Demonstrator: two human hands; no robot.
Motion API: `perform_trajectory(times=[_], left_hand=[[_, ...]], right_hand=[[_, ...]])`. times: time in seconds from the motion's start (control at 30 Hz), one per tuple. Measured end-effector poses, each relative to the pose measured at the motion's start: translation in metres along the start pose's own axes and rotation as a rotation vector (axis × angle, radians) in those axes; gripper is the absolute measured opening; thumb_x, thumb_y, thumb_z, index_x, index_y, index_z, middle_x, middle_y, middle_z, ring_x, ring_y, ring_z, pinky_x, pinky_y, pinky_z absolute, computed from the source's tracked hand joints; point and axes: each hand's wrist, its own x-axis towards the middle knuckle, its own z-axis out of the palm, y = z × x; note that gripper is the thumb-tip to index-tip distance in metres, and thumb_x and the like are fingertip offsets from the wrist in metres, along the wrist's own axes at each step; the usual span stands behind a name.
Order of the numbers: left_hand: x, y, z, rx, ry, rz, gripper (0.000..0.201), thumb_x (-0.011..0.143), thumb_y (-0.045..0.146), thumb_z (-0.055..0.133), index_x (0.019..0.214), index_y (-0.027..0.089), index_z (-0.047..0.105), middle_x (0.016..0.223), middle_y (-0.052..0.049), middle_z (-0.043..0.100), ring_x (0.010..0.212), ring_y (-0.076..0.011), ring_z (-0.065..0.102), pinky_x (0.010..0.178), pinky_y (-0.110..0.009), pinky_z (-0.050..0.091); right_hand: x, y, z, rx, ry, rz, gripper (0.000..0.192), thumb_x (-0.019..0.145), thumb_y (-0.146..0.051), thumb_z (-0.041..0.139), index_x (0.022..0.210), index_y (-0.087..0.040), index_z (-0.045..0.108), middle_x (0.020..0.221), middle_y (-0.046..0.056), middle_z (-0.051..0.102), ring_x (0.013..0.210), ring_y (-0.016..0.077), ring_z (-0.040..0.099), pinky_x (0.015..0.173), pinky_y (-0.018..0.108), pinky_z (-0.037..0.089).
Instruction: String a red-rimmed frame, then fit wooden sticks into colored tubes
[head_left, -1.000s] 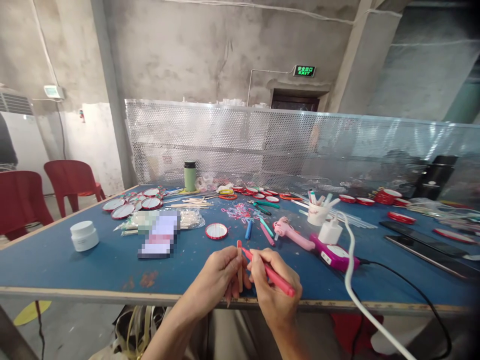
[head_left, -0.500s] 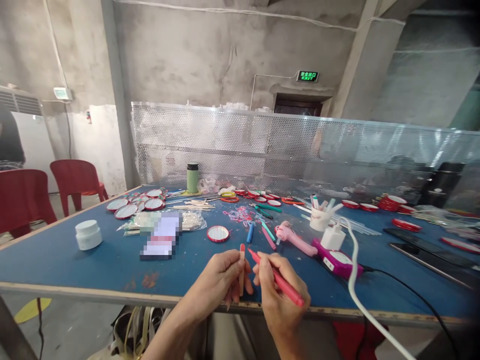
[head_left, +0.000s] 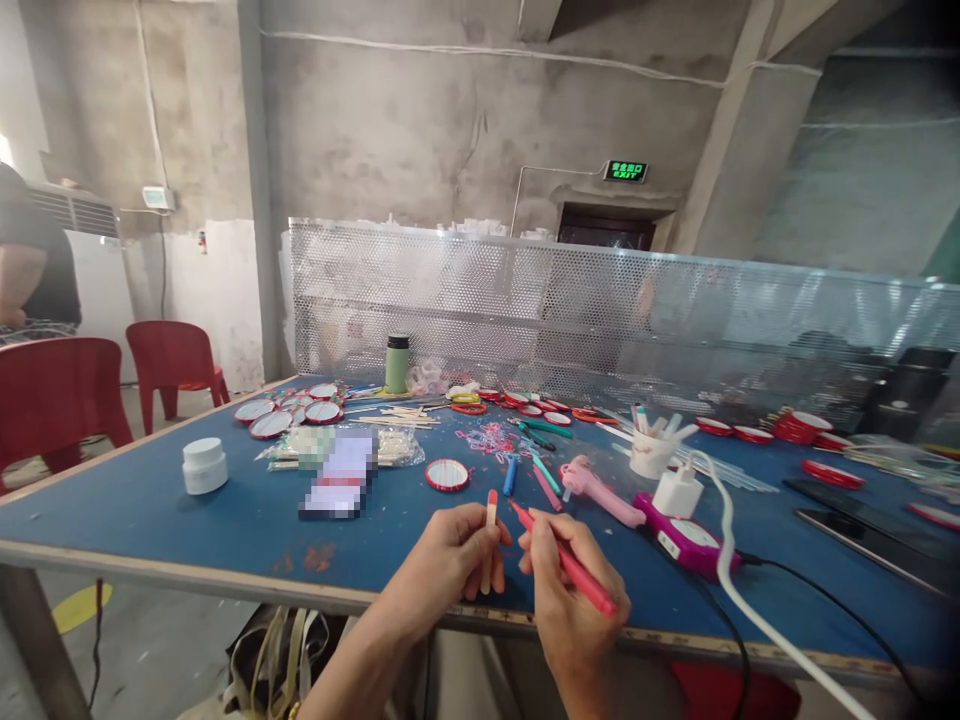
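Observation:
My left hand (head_left: 454,555) is closed around a wooden craft stick (head_left: 491,512), held upright above the table's near edge. The stick's top end is coloured red. In my right hand (head_left: 566,590) is a red marker pen (head_left: 581,575), gripped like a writing pen. Its tip points up and left toward the stick, with a small gap between them. Just beyond my hands lie a blue marker (head_left: 511,477), a pink marker (head_left: 547,490) and a round red-rimmed disc (head_left: 448,475).
A blurred-out phone-like slab (head_left: 337,485) and a white jar (head_left: 205,467) sit to the left. To the right are a pink handheld object (head_left: 604,492), a purple power strip (head_left: 686,540) with a white cable, and a cup of pens (head_left: 651,452). Perforated metal panels (head_left: 450,300) stand behind.
The camera view has swung slightly left and up, so things sit further right and lower. The marker's tip has drawn a little away from the stick, and my left fingers have curled in more.

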Motion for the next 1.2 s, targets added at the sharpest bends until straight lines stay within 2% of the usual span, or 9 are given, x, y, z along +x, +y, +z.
perform_trajectory(times=[0.1, 0.3, 0.47, 0.6, 0.77, 0.93, 1.1, 1.2], left_hand=[[0.001, -0.006, -0.001, -0.003, -0.006, 0.012, 0.037, 0.091, 0.048, 0.053, 0.091, 0.012, 0.059, 0.061, -0.001, 0.062, 0.042, -0.005, 0.039, 0.042, -0.018, 0.027], [0.0, -0.008, -0.004, 0.006, -0.016, 0.031, 0.036, 0.092, 0.048, 0.051, 0.092, 0.013, 0.058, 0.071, -0.005, 0.069, 0.043, -0.0048, 0.042, 0.042, -0.017, 0.029], [-0.002, -0.007, -0.004, -0.018, 0.024, 0.051, 0.032, 0.091, 0.046, 0.052, 0.091, 0.014, 0.056, 0.072, -0.005, 0.069, 0.043, -0.0048, 0.043, 0.038, -0.016, 0.025], [-0.003, -0.005, -0.005, -0.034, -0.005, 0.062, 0.033, 0.089, 0.048, 0.055, 0.089, 0.015, 0.057, 0.071, -0.004, 0.068, 0.043, -0.0048, 0.043, 0.038, -0.015, 0.026], [-0.003, -0.004, -0.005, -0.012, 0.018, 0.048, 0.037, 0.087, 0.049, 0.057, 0.091, 0.013, 0.063, 0.076, -0.005, 0.068, 0.045, -0.0042, 0.044, 0.038, -0.014, 0.027], [-0.004, 0.0, -0.002, -0.014, 0.065, 0.001, 0.038, 0.083, 0.049, 0.058, 0.09, 0.012, 0.062, 0.07, -0.004, 0.065, 0.044, -0.0053, 0.045, 0.038, -0.015, 0.029], [0.0, -0.003, 0.0, 0.035, 0.09, -0.032, 0.034, 0.082, 0.043, 0.056, 0.097, 0.012, 0.059, 0.071, -0.004, 0.068, 0.043, -0.0069, 0.049, 0.037, -0.016, 0.033], [0.001, -0.008, -0.001, 0.081, 0.102, -0.03, 0.03, 0.084, 0.041, 0.053, 0.095, 0.013, 0.057, 0.07, -0.005, 0.069, 0.041, -0.0077, 0.05, 0.035, -0.016, 0.034]], right_hand=[[0.001, 0.001, 0.002, 0.013, -0.007, 0.062, 0.017, 0.095, -0.028, 0.057, 0.087, -0.018, 0.068, 0.071, 0.001, 0.07, 0.052, 0.0111, 0.064, 0.056, 0.022, 0.052], [0.005, 0.002, 0.006, 0.121, -0.031, 0.139, 0.021, 0.097, -0.03, 0.055, 0.106, -0.018, 0.071, 0.075, 0.0, 0.067, 0.051, 0.0084, 0.059, 0.055, 0.021, 0.052], [0.004, 0.002, 0.006, 0.135, -0.024, 0.131, 0.021, 0.098, -0.029, 0.053, 0.101, -0.017, 0.071, 0.074, 0.0, 0.066, 0.051, 0.0081, 0.057, 0.052, 0.021, 0.049], [0.004, 0.001, 0.006, 0.104, -0.027, 0.11, 0.021, 0.098, -0.031, 0.054, 0.096, -0.017, 0.07, 0.071, 0.0, 0.065, 0.051, 0.0085, 0.058, 0.052, 0.021, 0.049], [0.005, -0.004, 0.004, 0.094, -0.063, 0.099, 0.025, 0.099, -0.032, 0.051, 0.097, -0.017, 0.07, 0.07, 0.0, 0.066, 0.052, 0.0101, 0.06, 0.054, 0.022, 0.05], [0.004, -0.004, 0.004, 0.107, -0.07, 0.112, 0.023, 0.099, -0.032, 0.05, 0.1, -0.018, 0.07, 0.076, 0.002, 0.069, 0.052, 0.0099, 0.06, 0.053, 0.023, 0.05], [0.014, 0.009, -0.013, 0.084, -0.12, 0.15, 0.022, 0.096, -0.033, 0.054, 0.106, -0.019, 0.067, 0.083, 0.003, 0.071, 0.056, 0.0116, 0.063, 0.056, 0.024, 0.054], [0.026, 0.026, -0.034, -0.052, -0.139, 0.084, 0.023, 0.096, -0.031, 0.053, 0.113, -0.02, 0.065, 0.097, 0.006, 0.073, 0.065, 0.0143, 0.067, 0.063, 0.028, 0.055]])
